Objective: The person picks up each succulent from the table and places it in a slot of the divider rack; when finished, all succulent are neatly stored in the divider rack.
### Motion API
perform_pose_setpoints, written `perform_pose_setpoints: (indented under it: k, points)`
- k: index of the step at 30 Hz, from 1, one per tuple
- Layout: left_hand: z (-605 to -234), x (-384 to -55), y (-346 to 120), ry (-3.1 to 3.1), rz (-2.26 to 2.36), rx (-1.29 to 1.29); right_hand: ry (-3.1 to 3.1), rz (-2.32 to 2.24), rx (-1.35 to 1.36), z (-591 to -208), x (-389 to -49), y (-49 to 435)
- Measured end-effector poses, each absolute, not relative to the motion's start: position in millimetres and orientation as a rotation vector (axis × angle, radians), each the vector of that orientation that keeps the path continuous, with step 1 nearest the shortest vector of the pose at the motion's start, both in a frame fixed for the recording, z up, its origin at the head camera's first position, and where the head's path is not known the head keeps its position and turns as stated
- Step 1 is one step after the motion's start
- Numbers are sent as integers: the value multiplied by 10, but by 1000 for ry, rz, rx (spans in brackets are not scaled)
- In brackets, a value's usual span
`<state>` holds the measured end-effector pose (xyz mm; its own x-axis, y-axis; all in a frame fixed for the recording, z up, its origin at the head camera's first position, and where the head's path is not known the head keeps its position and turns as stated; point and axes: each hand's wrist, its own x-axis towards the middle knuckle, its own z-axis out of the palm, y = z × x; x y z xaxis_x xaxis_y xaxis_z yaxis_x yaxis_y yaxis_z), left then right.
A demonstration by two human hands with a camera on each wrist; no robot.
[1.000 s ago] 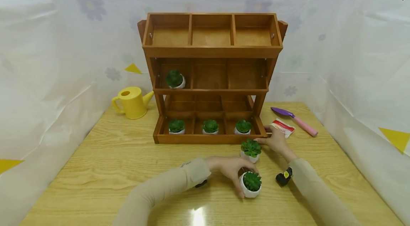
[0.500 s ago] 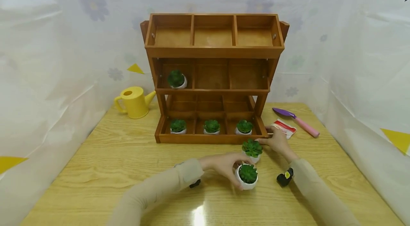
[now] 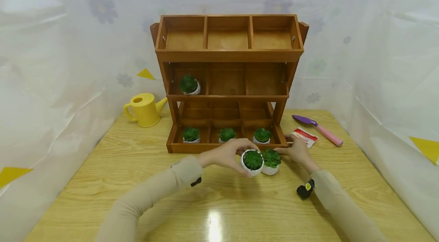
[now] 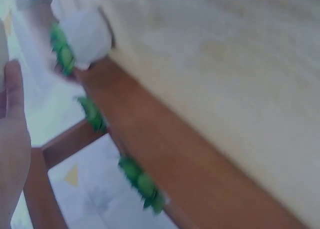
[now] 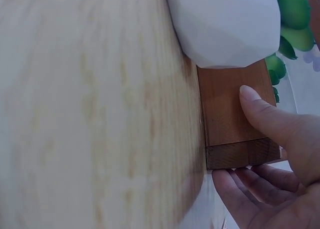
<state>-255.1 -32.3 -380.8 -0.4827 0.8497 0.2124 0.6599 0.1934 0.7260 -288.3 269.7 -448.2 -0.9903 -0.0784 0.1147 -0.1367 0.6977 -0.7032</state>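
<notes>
Two hands at a three-tier wooden rack [image 3: 228, 56] on a bench [image 3: 257, 215]. The left hand [image 3: 224, 154] holds a potted succulent [image 3: 252, 161], thumb and fingers pinching opposite sides of its white pot; the pot is raised above the bench, before the rack's lowest tier, with a shadow beneath. A standing succulent [image 3: 271, 160] rests upright on the bench immediately to the right; whether the two pots touch cannot be told. The right hand [image 3: 297, 151] grips the rack's lower right front corner: thumb laid on the front board, fingers curled at the board's end (right wrist view). Lowest tier, one to a compartment: left plant [image 3: 191, 135], centre plant [image 3: 227, 134], right plant [image 3: 262, 135]. Middle tier, left compartment: a tilted plant [image 3: 189, 84]. Left of the rack stands a yellow watering can [image 3: 145, 111]; right of it lie a purple-bladed trowel [image 3: 327, 135] with pink handle and, near the right hand, a red-and-white packet [image 3: 306, 137].
</notes>
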Motion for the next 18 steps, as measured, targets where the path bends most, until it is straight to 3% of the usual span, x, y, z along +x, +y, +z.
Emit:
perform_pose_setpoints:
  k: [18]
  points:
    - [-3332, -2920, -409, 2830, 1848, 1438, -2832, 1208, 176, -4459, -2878, 2698]
